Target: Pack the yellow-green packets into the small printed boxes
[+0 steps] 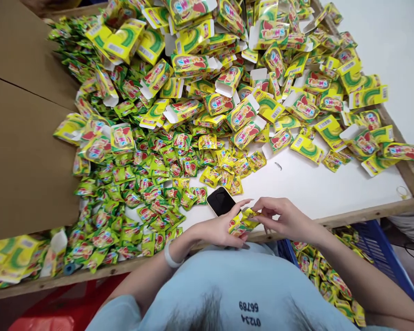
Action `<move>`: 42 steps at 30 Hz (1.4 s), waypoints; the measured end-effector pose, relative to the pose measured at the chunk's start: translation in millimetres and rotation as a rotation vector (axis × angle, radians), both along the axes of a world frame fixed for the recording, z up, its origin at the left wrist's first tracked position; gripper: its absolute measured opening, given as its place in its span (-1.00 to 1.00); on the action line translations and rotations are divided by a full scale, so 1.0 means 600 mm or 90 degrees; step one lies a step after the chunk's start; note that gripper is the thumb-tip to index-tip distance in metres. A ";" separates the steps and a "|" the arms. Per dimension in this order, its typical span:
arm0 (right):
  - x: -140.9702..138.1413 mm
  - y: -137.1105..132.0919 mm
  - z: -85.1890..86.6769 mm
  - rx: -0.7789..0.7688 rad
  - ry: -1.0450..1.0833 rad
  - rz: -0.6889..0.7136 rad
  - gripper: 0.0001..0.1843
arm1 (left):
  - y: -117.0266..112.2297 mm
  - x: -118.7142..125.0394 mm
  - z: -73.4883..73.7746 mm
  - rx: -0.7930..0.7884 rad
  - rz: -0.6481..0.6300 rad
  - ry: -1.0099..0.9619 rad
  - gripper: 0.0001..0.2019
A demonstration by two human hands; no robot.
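My left hand (215, 230) is wrapped round a small yellow and green candy box (235, 225) close to my body, at the table's front edge. At the end of that box, the fingertips of my right hand (284, 218) pinch a small yellow candy packet (249, 214); how far it sits inside the box I cannot tell. Just beyond my left hand lies a dark-screened phone (221, 201). Loose yellow candy packets (227, 168) are scattered past the phone, and many green candy packets (152, 193) spread to the left.
Candy boxes (241, 115), many with open flaps, are heaped at the back and right. A cardboard sheet (27, 138) stands at the left. Wooden strips (372, 211) edge the white table (296, 184). Below right is a blue crate (382, 257) with filled boxes; below left, a red stool (51, 317).
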State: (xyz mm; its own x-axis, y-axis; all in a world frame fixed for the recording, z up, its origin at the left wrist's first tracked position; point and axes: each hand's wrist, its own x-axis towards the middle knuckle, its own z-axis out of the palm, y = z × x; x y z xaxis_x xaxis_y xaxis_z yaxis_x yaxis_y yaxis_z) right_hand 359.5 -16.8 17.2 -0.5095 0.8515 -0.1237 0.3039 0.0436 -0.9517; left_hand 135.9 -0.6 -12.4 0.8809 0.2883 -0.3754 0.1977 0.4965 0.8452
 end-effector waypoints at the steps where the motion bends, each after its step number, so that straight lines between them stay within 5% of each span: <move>1: -0.002 -0.001 0.001 0.026 -0.006 -0.005 -0.82 | -0.001 -0.001 0.001 -0.014 0.007 -0.004 0.09; 4: -0.006 -0.008 0.004 0.020 0.002 0.018 -0.71 | -0.007 -0.001 0.000 -0.025 0.037 -0.008 0.11; 8: -0.005 -0.013 0.003 -0.261 0.035 0.172 -0.58 | -0.020 0.009 -0.006 0.036 0.092 -0.003 0.11; 10: -0.005 -0.016 -0.001 -0.308 0.030 0.179 -0.56 | -0.022 0.013 -0.005 0.131 0.131 0.029 0.15; 13: 0.022 -0.025 -0.009 -0.208 -0.004 0.025 -0.57 | -0.017 -0.006 0.007 0.330 0.131 0.081 0.10; 16: 0.126 -0.029 -0.021 -0.115 -0.114 -0.293 -0.55 | -0.009 -0.063 0.013 0.634 0.177 0.214 -0.27; 18: 0.222 -0.023 -0.035 -0.096 -0.254 -0.505 -0.54 | -0.006 -0.110 0.000 0.813 0.207 0.368 -0.45; 21: 0.321 -0.003 -0.063 -0.119 -0.580 -0.612 -0.62 | -0.002 -0.164 -0.041 0.939 0.157 0.501 -0.44; 23: 0.319 0.014 -0.080 -0.021 -0.806 -0.650 -0.69 | 0.002 -0.181 -0.066 0.984 0.136 0.521 -0.52; 26: 0.217 0.042 -0.096 0.221 -0.892 -0.603 -0.55 | 0.015 -0.184 -0.074 1.021 0.181 0.489 -0.65; 29: 0.076 0.079 -0.104 0.349 -0.712 -0.387 -0.60 | 0.030 -0.168 -0.043 0.977 0.351 0.415 -0.67; 32: -0.018 0.120 -0.109 0.324 -0.602 -0.307 -0.59 | 0.039 -0.135 -0.006 0.780 0.560 0.333 -0.73; 37: -0.036 0.138 -0.092 0.192 -0.224 -0.383 -0.61 | 0.051 -0.068 0.002 0.290 0.667 0.160 -0.60; 40: -0.042 0.111 -0.064 0.043 0.067 -0.421 -0.62 | 0.056 -0.035 -0.002 0.152 0.682 0.084 -0.55; 42: -0.063 0.092 -0.050 0.041 0.150 -0.433 -0.66 | 0.055 -0.018 0.000 0.107 0.676 0.070 -0.51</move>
